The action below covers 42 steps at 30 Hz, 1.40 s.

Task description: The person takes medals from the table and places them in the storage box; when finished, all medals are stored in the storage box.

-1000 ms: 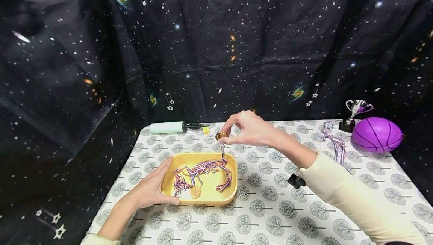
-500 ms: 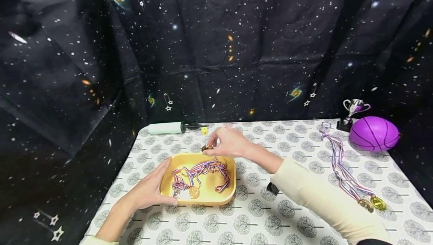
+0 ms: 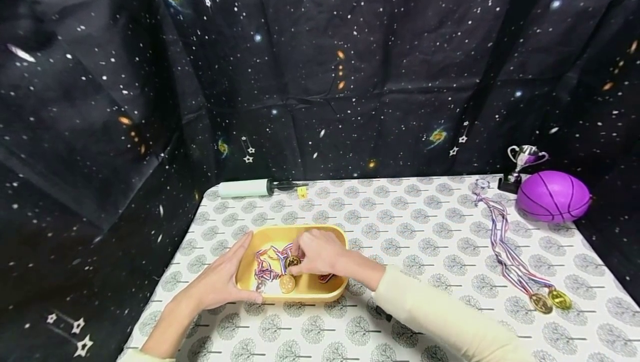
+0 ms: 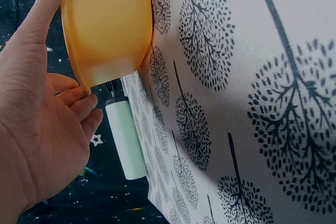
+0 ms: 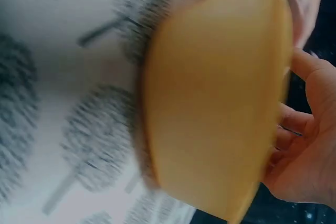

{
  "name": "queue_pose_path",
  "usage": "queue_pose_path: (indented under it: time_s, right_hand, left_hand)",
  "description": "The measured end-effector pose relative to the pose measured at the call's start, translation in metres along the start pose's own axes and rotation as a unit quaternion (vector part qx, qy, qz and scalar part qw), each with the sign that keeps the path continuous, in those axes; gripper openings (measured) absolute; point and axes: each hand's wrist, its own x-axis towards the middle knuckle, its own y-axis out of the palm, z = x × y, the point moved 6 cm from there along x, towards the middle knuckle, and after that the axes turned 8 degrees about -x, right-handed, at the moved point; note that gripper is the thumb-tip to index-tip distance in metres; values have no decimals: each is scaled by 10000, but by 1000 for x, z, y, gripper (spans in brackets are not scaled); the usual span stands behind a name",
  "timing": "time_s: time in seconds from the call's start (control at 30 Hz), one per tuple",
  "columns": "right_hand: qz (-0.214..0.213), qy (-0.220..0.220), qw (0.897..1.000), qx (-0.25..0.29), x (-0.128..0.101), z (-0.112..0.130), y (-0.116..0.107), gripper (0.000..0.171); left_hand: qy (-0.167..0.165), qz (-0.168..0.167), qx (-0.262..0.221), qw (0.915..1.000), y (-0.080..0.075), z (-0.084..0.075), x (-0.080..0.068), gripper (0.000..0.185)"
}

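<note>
A yellow plastic tub [image 3: 300,298] stands on the tree-print tablecloth. My left hand [image 3: 222,273] grips its left end, thumb at the front and fingers at the back corner; in the left wrist view the fingertips [image 4: 90,103] curl at the rim. Down inside the tub, my right hand [image 3: 320,254] pinches a dark gold medal [image 3: 292,262] between thumb and fingers. Just in front of it lies a lighter gold medal [image 3: 287,283], with a silver medal [image 3: 260,286] and tangled striped ribbons [image 3: 267,267] to the left. The tub wall [image 5: 220,98] hides the right fingertips in the right wrist view.
Two gold medals [image 3: 541,303] and a silver one [image 3: 482,184] lie with their ribbons on the right. Behind them are a small trophy cup [image 3: 522,165] and a purple ball [image 3: 552,196]. A pale green hand pump [image 3: 245,188] and a yellow cube [image 3: 302,192] sit at the back.
My right hand has brought the medal left and down, from above the tub's back right corner into the tub. The left hand has stayed on the tub.
</note>
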Motion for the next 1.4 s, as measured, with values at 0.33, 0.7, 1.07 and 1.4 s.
queue_pose_path:
  time_s: [0.33,0.7,1.07,1.4]
  right_hand:
    - [-29,-597,9905,-1239,-8,10,30,45]
    - [-70,-508,9916,-1187,-14,9,33,36]
    - [-606,-174,9973,383,-30,-12,5,42]
    - [-1290,56,9738,1873,-54,-61,-29,43]
  left_hand:
    - [-44,-4,10,10000,0,0,-1,146]
    - [-57,-6,22,10000,-1,0,0,145]
    - [-152,22,15,9999,0,-1,0,146]
    - [-137,25,-8,9999,1,-1,1,146]
